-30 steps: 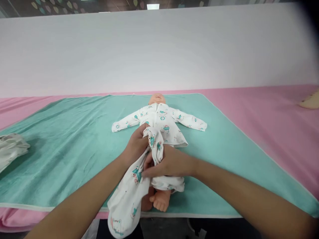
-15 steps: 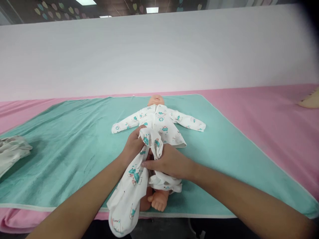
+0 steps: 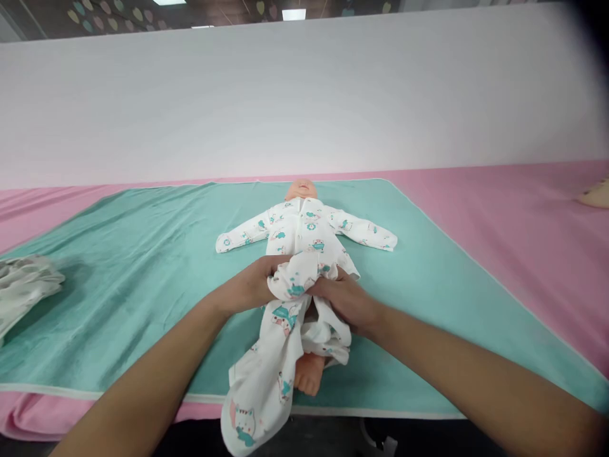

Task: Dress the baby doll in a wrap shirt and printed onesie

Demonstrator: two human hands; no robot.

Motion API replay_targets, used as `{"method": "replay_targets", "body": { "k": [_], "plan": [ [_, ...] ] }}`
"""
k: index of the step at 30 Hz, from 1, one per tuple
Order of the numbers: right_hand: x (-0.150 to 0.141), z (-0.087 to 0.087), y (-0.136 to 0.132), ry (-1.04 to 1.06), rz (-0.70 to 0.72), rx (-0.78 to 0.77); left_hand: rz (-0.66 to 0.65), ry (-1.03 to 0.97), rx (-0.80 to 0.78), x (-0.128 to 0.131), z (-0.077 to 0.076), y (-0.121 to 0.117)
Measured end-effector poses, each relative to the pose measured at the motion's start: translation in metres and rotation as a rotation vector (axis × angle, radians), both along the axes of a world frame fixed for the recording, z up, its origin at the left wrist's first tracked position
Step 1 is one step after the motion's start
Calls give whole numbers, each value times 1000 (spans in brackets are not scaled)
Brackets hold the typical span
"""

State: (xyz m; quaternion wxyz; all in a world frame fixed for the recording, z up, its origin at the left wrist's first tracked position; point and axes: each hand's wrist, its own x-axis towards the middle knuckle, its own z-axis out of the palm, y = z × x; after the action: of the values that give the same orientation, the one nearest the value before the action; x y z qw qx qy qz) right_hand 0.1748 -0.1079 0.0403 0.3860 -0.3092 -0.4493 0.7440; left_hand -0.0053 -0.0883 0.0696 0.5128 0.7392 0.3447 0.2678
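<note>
A baby doll [image 3: 301, 189] lies on its back on a teal mat [image 3: 143, 266], head away from me, in a white sleepsuit [image 3: 304, 231] printed with teal animals, sleeves spread out. Both my hands meet at the doll's waist. My left hand [image 3: 247, 289] grips a bunch of the sleepsuit's lower fabric. My right hand [image 3: 345, 298] is closed on the same bunch from the right. One loose footed leg of the suit [image 3: 259, 397] hangs over the mat's near edge. A bare doll foot [image 3: 309, 374] shows beneath the cloth.
The teal mat lies on a pink sheet [image 3: 499, 209] that runs along a white wall [image 3: 304, 95]. A crumpled grey-white cloth [image 3: 23, 285] sits at the mat's left edge. A pale object [image 3: 597, 197] lies at the far right.
Both hands have moved up toward the doll's waist, pulling the bunched fabric with them. The hanging suit leg has swung to the right, and less of the doll's feet shows.
</note>
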Motion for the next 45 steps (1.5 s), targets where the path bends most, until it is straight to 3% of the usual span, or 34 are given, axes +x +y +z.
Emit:
{"method": "replay_targets", "body": {
  "k": [4, 7, 10, 13, 15, 20, 23, 26, 30, 33, 36, 40, 45],
  "plan": [
    [3, 0, 3, 7, -47, -52, -159, 55, -169, -11, -1, 1],
    [6, 3, 7, -33, 8, -26, -69, -79, -243, -14, -8, 2],
    [9, 10, 10, -92, 163, 92, 35, -339, -352, -11, -15, 2],
    [12, 17, 11, -196, 385, 184, 74, -474, -449, -7, -19, 2],
    [13, 18, 10, -241, 432, 184, 92, -497, -435, -4, -19, 2],
    [14, 6, 11, -29, 236, 54, 119, -319, -251, -2, -12, 1],
    [14, -1, 14, 88, 207, -4, 28, -170, -229, -4, -7, -1],
    [15, -2, 16, 69, 192, -18, -60, -59, -268, -7, -8, -1],
    [15, 5, 15, -52, 201, 42, 51, -319, -344, -6, -16, 2],
    [15, 15, 14, -149, 353, 152, 102, -479, -405, -3, -20, 4],
    [15, 25, 13, -258, 494, 238, 114, -491, -418, 0, -21, 4],
    [18, 25, 13, -312, 507, 190, 82, -343, -323, 0, -16, 0],
    [19, 4, 18, -19, 317, 8, -93, -78, -115, -3, -2, -5]
  ]
}}
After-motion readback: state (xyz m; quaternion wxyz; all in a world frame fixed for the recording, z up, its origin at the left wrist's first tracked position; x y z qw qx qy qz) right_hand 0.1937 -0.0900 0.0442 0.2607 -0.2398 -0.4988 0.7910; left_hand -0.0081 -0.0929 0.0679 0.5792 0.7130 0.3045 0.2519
